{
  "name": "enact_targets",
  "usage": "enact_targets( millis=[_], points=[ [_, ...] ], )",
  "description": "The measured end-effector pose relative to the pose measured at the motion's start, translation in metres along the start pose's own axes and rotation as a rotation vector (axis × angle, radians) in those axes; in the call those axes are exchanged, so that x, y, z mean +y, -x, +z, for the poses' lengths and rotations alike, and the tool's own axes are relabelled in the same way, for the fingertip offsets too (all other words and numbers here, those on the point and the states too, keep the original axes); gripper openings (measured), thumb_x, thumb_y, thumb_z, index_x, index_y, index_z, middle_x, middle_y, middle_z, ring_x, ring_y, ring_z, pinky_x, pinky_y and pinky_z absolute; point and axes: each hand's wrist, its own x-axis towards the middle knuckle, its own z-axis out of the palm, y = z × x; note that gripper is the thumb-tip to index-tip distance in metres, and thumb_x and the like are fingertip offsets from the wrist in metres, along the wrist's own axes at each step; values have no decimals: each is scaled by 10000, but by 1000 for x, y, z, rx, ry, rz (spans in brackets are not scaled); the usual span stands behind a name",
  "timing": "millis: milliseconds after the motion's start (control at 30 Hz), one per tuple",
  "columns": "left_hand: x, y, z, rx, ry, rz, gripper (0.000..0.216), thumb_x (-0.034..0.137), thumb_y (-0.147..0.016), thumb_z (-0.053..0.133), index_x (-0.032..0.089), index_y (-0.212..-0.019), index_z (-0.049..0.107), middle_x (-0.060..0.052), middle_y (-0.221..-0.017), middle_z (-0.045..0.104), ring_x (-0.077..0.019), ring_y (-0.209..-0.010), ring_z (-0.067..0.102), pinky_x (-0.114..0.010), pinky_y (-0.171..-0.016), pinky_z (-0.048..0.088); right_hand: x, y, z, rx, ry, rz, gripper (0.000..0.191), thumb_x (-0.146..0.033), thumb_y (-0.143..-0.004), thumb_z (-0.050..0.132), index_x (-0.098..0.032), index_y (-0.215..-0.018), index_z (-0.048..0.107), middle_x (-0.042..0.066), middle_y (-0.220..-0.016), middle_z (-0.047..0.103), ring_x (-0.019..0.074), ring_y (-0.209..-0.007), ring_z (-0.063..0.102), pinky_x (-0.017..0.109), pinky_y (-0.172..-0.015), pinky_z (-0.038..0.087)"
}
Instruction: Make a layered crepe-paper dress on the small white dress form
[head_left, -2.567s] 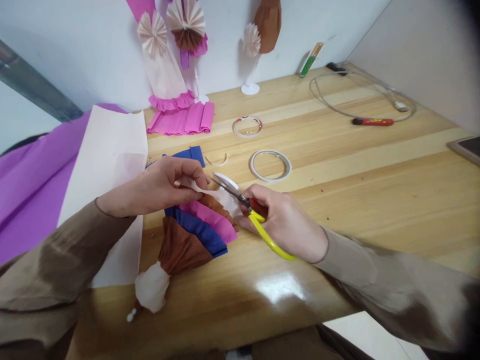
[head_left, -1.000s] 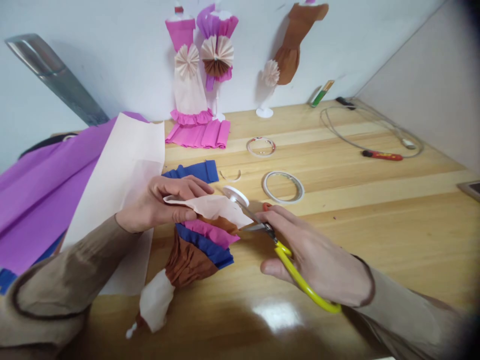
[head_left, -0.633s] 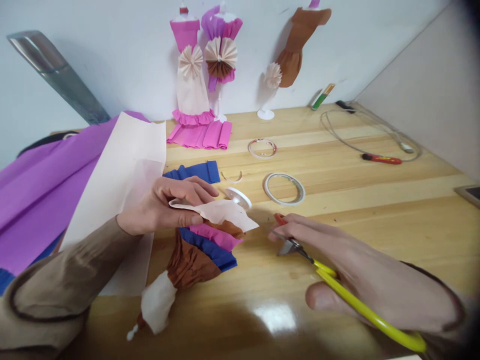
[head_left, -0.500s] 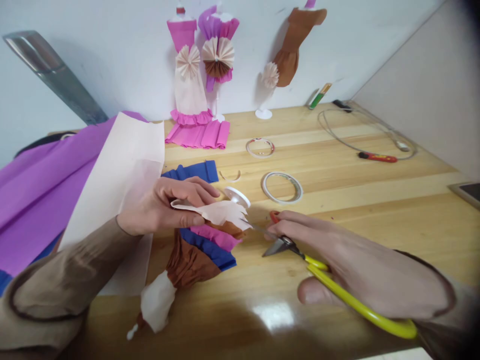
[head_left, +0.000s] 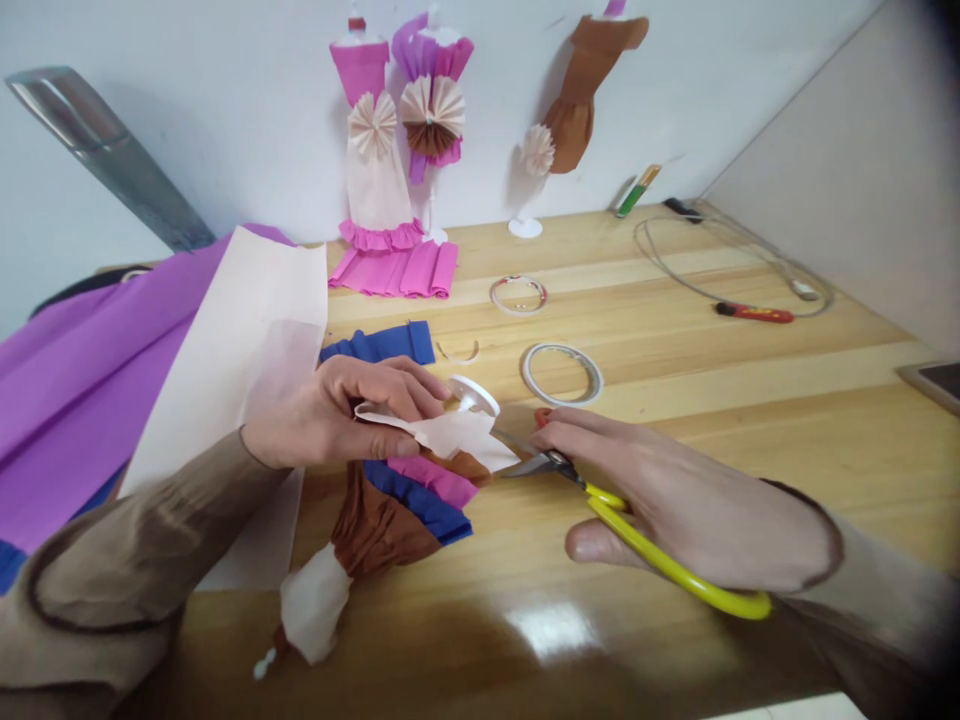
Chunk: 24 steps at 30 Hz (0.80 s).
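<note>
My left hand (head_left: 375, 405) pinches a strip of cream crepe paper (head_left: 461, 435) on the skirt of a small dress form lying on its side. That paper dress (head_left: 390, 535) has brown, blue and pink layers and a cream top. Its round white base (head_left: 474, 395) sticks up beyond my fingers. In my right hand (head_left: 660, 490) are scissors (head_left: 667, 560) with yellow handles; the thumb shows outside the handle. Their blades are parted at the right end of the cream strip. An orange-red bit (head_left: 542, 416) shows at my right fingertips; what it is I cannot tell.
Tape rolls (head_left: 562, 374) lie beyond my hands, with a red-handled cutter (head_left: 754, 313) and a cable (head_left: 652, 250) farther right. Purple crepe paper (head_left: 112, 350) and a cream sheet (head_left: 225, 330) cover the left. Dressed forms (head_left: 379, 180) stand along the wall, near a pleated pink strip (head_left: 394, 270).
My right hand and the scissors have moved left, closer to the cream paper. The strip's ragged right end now shows as a pointed flap between the blades. My left hand has shifted slightly right.
</note>
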Motion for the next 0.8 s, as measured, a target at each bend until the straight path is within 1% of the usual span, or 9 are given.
enact_targets(
  millis=[100, 200, 267, 367, 467, 600, 700, 800],
  points=[
    [-3, -1, 1, -7, 2, 35, 58, 211, -809, 754, 167, -840, 774, -108, -905, 773, -237, -1042, 670, -353, -921, 543, 0, -5, 6, 53, -27, -68, 494, -610, -844, 601, -171, -1069, 593, 139, -1057, 644, 266, -920, 635, 376, -778, 524],
    [-6, -1, 1, -4, 19, 40, 67, 245, -802, 767, 189, -837, 771, -101, -912, 773, -239, -1050, 670, -357, -928, 542, 0, -11, 10, 91, -45, -91, 554, -657, -856, 552, -167, -1112, 575, 148, -1068, 637, 277, -940, 626, 386, -781, 517],
    [-7, -1, 1, -5, 26, 33, 68, 257, -802, 768, 200, -840, 770, -96, -924, 775, -236, -1054, 670, -357, -935, 537, 0, -13, 12, 87, -42, -87, 577, -686, -850, 532, -157, -1078, 579, 151, -1043, 631, 275, -899, 619, 390, -751, 512],
    [-6, -2, 1, -19, 29, 26, 73, 257, -817, 753, 189, -838, 768, -98, -933, 776, -235, -1048, 671, -358, -932, 536, 1, -12, 13, 58, -51, -73, 546, -674, -856, 537, -153, -1012, 586, 139, -1000, 625, 254, -842, 608, 377, -718, 502],
    [-5, -3, 2, -28, 21, 18, 86, 257, -832, 735, 176, -842, 764, -86, -937, 774, -230, -1048, 669, -353, -922, 537, 2, -9, 16, 52, -90, -79, 530, -649, -858, 561, -151, -1038, 586, 132, -1019, 627, 246, -868, 613, 365, -739, 501],
    [-7, -3, 4, -9, 34, 34, 79, 250, -823, 747, 174, -833, 765, -99, -915, 778, -232, -1024, 679, -370, -943, 533, 5, -11, 20, 111, -122, -130, 581, -691, -852, 531, -158, -1078, 586, 131, -1050, 625, 244, -888, 613, 361, -751, 504],
    [-8, -3, 4, -19, 30, 30, 75, 236, -823, 747, 170, -846, 771, -122, -937, 775, -247, -1044, 677, -386, -945, 538, 7, -12, 21, 178, -110, -174, 600, -696, -866, 502, -166, -1139, 573, 137, -1060, 636, 248, -910, 624, 361, -770, 512],
    [-8, -2, 3, -4, 42, 44, 68, 222, -818, 750, 168, -855, 769, -118, -936, 772, -245, -1041, 678, -378, -927, 547, 7, -7, 22, 263, -81, -212, 571, -671, -897, 469, -178, -1175, 549, 139, -1076, 645, 241, -944, 636, 337, -791, 520]
  ],
)
